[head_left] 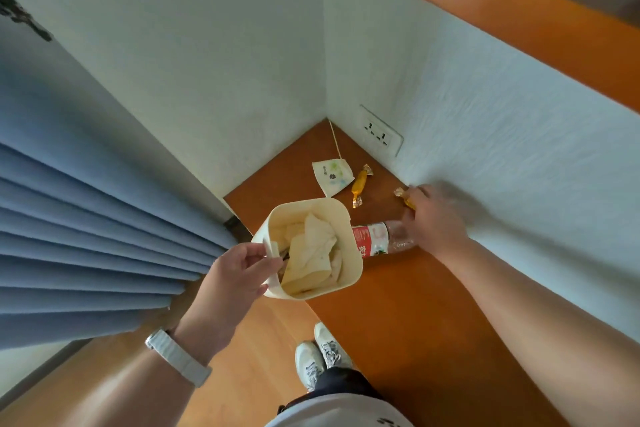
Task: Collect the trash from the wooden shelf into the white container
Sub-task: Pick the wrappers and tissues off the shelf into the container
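Note:
My left hand (235, 274) grips the rim of the white container (349, 253), held at the wooden shelf's (398, 305) near edge; crumpled tissues (313, 253) lie inside. My right hand (433, 222) reaches over the shelf by the wall, fingers closing on a yellow candy wrapper (401, 194); the hand is blurred. A clear plastic bottle (377, 239) with a red-and-white label lies on its side just under that hand. Farther back lie another yellow candy (359, 185), a white paper packet (332, 177) and a thin stick (337, 142).
White walls close the shelf's corner, with a double power outlet (381, 135) low on the right wall. A blue curtain (86, 236) hangs at the left. My shoes (322, 354) stand on the wooden floor below. An orange beam (519, 10) runs overhead at the right.

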### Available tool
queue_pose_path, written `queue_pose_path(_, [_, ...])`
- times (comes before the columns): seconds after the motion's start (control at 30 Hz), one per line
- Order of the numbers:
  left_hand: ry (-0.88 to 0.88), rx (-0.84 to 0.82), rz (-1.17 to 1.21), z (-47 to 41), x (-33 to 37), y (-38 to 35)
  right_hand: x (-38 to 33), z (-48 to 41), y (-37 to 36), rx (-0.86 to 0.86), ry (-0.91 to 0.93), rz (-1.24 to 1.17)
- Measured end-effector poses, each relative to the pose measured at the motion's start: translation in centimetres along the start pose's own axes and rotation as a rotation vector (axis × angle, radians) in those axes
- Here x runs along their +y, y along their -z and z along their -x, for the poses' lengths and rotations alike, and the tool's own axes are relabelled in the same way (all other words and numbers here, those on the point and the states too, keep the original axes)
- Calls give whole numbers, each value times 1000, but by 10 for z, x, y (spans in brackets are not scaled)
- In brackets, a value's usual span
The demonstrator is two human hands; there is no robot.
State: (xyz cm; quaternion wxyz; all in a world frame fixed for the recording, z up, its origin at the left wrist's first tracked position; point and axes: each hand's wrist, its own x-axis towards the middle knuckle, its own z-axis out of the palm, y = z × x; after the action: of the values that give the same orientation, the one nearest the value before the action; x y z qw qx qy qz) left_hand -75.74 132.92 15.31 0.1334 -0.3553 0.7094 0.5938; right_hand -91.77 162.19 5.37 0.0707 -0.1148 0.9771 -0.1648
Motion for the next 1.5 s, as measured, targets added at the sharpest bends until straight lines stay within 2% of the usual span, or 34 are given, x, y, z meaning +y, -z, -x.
queue_pose_path(0.2, [32, 40, -8, -4, 3, 3, 21, -34, -18, -210, -84, 98])
queue_pose_path(0.43, [50, 80, 14, -6, 2, -2, 19, -48, -28, -257, -64, 213])
queue_pose_path(0.67, [44, 14, -10, -14, 2, 8, -3, -37, -4, -136, -16, 126])
queue_pose_path(0.9, [19, -94, -62, -26, 5, 21, -102, 0, 52, 44, 125, -93])
queue_pose_path(1.07, [10, -152, -70, -36, 6, 30, -153, 17, 54, 18, 298, -209])
queue_pose_path(1.27, [15, -181, -55, -39, 10, 39, -173, 19, 39, -90, 456, -88])
queue_pose_path(1.5, [22, -165, -55, -46, 17, 50, -170, 8, 34, -82, 457, -48])
